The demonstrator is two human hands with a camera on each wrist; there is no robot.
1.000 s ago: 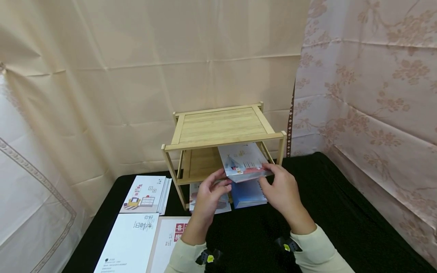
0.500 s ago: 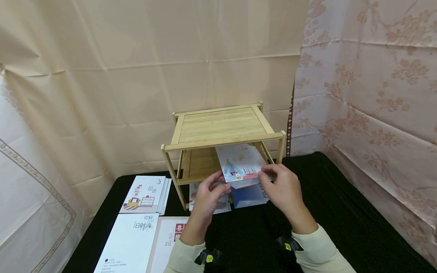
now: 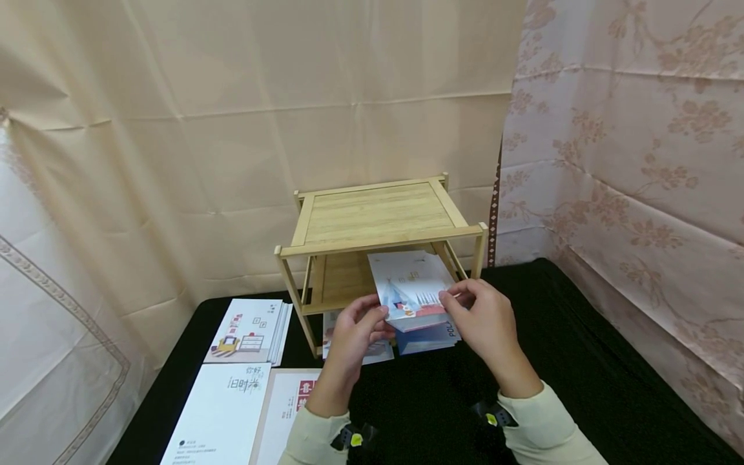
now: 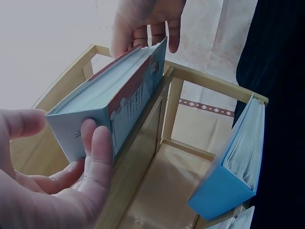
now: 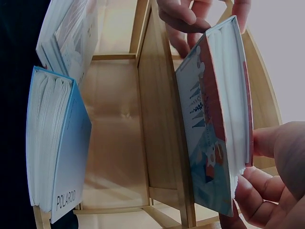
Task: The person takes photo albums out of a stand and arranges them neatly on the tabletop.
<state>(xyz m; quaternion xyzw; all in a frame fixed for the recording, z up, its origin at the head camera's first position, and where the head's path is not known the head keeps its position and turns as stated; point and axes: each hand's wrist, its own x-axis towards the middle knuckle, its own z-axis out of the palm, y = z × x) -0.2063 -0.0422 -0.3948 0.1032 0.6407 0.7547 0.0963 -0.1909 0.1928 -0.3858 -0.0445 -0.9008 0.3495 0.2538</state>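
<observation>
Both hands hold a thick white photo album (image 3: 413,287) with a pink and blue picture, its far end reaching under the top board of a wooden rack (image 3: 378,213). My left hand (image 3: 351,336) grips the near left corner, fingers on the white spine (image 4: 78,133) in the left wrist view. On the opposite side, my right hand (image 3: 482,323) pinches the album, thumb on one cover and fingers by the page edges. Below it, on the rack's bottom level, stands a blue photo album (image 5: 59,143) marked POLAROID. Another white illustrated album (image 3: 380,352) lies to its left.
Left of the rack lies a stack of white illustrated albums (image 3: 247,332). Nearer are a large white book (image 3: 221,413) and one with red print (image 3: 287,413), partly behind my left sleeve. Black cloth (image 3: 558,349) covers the table; curtains hang behind and at the sides.
The held album has come slightly toward me and lower, covering more of the blue album. My right thumb has shifted up onto its edge; the rack and other albums stay put.
</observation>
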